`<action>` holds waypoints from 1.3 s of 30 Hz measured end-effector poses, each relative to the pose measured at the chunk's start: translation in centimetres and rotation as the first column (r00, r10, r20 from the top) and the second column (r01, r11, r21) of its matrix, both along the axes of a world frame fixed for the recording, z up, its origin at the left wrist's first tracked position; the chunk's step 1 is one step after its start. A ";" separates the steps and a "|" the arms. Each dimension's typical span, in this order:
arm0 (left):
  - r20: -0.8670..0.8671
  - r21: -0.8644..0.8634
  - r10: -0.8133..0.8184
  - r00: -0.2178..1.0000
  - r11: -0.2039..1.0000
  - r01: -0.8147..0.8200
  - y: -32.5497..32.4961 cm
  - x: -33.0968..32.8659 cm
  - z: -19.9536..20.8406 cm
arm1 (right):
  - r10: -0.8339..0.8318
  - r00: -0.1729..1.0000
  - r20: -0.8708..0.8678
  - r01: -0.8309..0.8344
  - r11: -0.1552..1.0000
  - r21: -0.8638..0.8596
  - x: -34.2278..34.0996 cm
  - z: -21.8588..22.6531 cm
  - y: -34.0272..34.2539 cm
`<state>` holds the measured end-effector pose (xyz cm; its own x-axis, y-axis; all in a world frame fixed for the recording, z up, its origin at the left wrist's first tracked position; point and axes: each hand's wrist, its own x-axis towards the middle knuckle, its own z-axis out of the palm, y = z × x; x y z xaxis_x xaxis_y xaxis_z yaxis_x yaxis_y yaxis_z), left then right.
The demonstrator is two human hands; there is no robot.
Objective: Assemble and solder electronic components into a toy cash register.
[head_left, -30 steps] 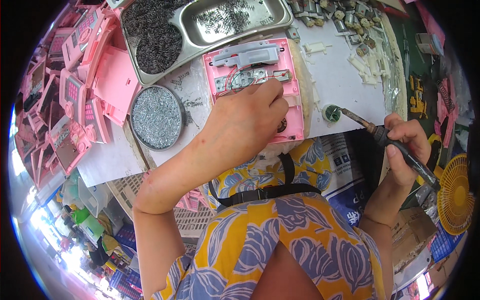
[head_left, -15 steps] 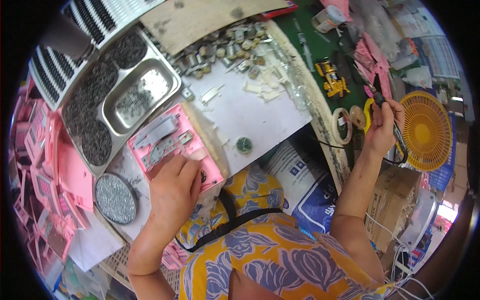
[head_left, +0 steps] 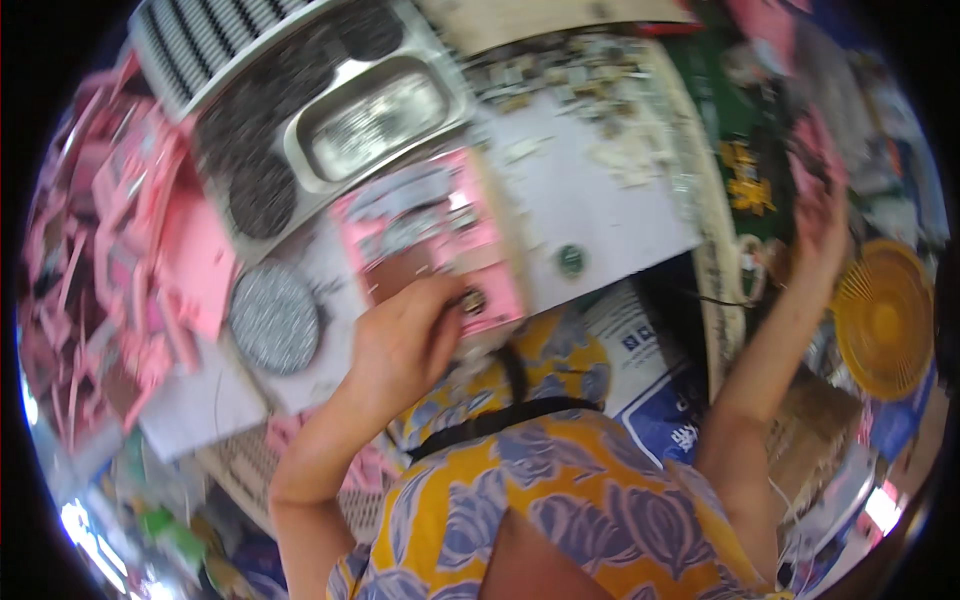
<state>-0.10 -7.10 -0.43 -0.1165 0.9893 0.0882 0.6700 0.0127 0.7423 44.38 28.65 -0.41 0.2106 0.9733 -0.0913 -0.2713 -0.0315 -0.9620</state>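
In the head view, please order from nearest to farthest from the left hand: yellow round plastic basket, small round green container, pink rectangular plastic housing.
1. Pink rectangular plastic housing: left hand over its near part.
2. Small round green container: right of the housing.
3. Yellow round plastic basket: far right.

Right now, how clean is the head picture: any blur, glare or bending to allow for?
Head view: smear softens the scene, so what the right hand holds is unclear; head view: the left hand and pink case show only coarsely; head view: glare whites out patches at lower left and lower right; head view: fisheye bending toward the rim, with black corners.
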 end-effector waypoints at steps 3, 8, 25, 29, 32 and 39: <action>0.173 -0.040 0.078 0.982 0.997 -0.072 -0.3 -0.4 -0.4 | 0.291 0.755 -0.588 -0.283 0.953 0.109 -1.8 -0.3 -5.5; 0.192 -0.023 0.074 0.979 0.997 -0.071 -0.4 -0.1 -0.6 | 0.651 0.543 0.531 -0.819 0.550 0.163 -20.8 0.1 -20.0; -0.463 0.261 0.073 0.883 0.964 0.057 4.8 -4.4 -0.4 | 0.255 0.374 0.892 -0.831 0.520 0.199 -28.9 -0.1 -19.7; -0.459 0.291 0.108 0.882 0.956 0.034 3.3 -4.8 -1.2 | 0.165 0.141 0.976 -0.857 0.514 0.037 -31.9 0.4 -18.9; -0.439 0.294 0.123 0.890 0.956 0.013 3.0 -4.5 -1.6 | 0.123 0.024 0.992 -0.853 0.520 -0.044 -32.5 0.8 -19.2; -0.441 0.282 0.116 0.890 0.959 0.014 3.5 -4.4 -1.5 | 0.324 0.045 0.945 -0.844 0.519 -0.138 -31.9 0.3 -18.1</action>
